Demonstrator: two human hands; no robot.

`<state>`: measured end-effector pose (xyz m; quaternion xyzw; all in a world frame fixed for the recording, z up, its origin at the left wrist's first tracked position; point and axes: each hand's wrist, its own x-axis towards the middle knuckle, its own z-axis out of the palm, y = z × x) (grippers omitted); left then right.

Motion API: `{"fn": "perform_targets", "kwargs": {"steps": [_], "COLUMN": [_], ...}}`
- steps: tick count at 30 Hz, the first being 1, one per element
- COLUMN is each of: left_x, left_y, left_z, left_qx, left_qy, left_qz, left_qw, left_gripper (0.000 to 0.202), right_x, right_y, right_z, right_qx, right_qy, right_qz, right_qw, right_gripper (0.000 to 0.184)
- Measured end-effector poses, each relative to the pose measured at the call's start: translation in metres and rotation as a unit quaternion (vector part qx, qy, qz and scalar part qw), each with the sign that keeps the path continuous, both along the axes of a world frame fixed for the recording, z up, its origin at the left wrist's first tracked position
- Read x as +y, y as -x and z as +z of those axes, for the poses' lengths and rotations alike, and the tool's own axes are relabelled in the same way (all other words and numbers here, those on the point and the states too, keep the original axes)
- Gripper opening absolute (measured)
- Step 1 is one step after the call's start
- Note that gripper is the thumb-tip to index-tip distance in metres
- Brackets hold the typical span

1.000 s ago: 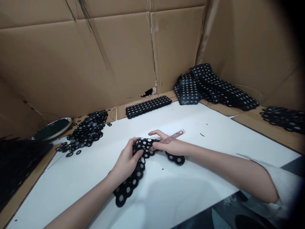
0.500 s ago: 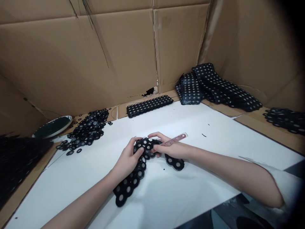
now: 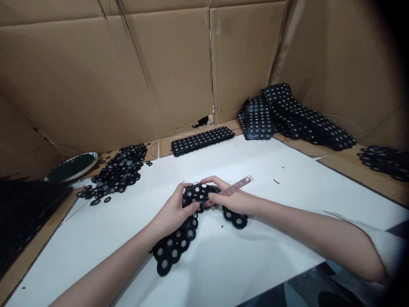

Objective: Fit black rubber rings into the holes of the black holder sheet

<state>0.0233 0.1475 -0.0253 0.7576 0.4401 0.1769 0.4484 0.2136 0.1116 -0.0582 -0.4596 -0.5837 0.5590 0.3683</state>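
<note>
In the head view, a black strip of joined rings with pale round centres (image 3: 169, 251) arches over the white board, its two ends hanging down to it. My left hand (image 3: 174, 209) is closed on the raised middle of this strip, thumb lying along the near side. My right hand (image 3: 228, 196) pinches a slim tool with a clear pinkish, lettered handle (image 3: 238, 185), and its fingers also rest behind the strip. The tool's working tip is hidden at the strip, between my hands.
Loose black rings (image 3: 123, 170) lie in a heap at the left, beside a dish of dark green material (image 3: 72, 167). A folded dotted strip (image 3: 203, 140) lies at the back, with larger dotted pieces (image 3: 300, 115) to its right. Cardboard walls (image 3: 172, 76) enclose the white board (image 3: 255, 157).
The view has shifted slightly. My left thumb has slid a little to the right along the strip. The tool stays in my right hand near the same spot.
</note>
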Motion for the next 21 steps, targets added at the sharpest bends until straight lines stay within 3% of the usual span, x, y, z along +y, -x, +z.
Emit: {"fn": "perform_targets", "kwargs": {"steps": [4,12,16,18,21], "left_x": [-0.001,-0.017,-0.030,-0.032,-0.028], "left_y": [0.000,-0.007,-0.011,-0.012,-0.009], "left_z": [0.001,-0.012,-0.006,-0.003,0.000], "left_qx": [0.028,0.000,-0.006,0.007,0.028], "left_qy": [0.007,-0.005,-0.046,-0.046,-0.038], "left_qz": [-0.016,0.122,0.119,0.098,0.052], "left_qw": [0.999,0.992,0.992,0.994,0.998], "left_gripper": [0.056,0.043,0.034,0.032,0.032], "right_x": [-0.002,-0.012,-0.013,-0.011,-0.008], "right_y": [0.003,0.021,0.026,0.023,0.013], "right_z": [0.004,0.001,0.002,0.002,0.004], "right_qx": [-0.016,-0.125,-0.153,-0.153,-0.104], "right_qy": [-0.010,-0.143,-0.238,-0.206,-0.101], "right_qz": [-0.015,-0.071,-0.062,-0.064,-0.031], "right_qw": [1.000,0.979,0.957,0.964,0.989], "right_gripper": [0.036,0.036,0.033,0.037,0.040]}}
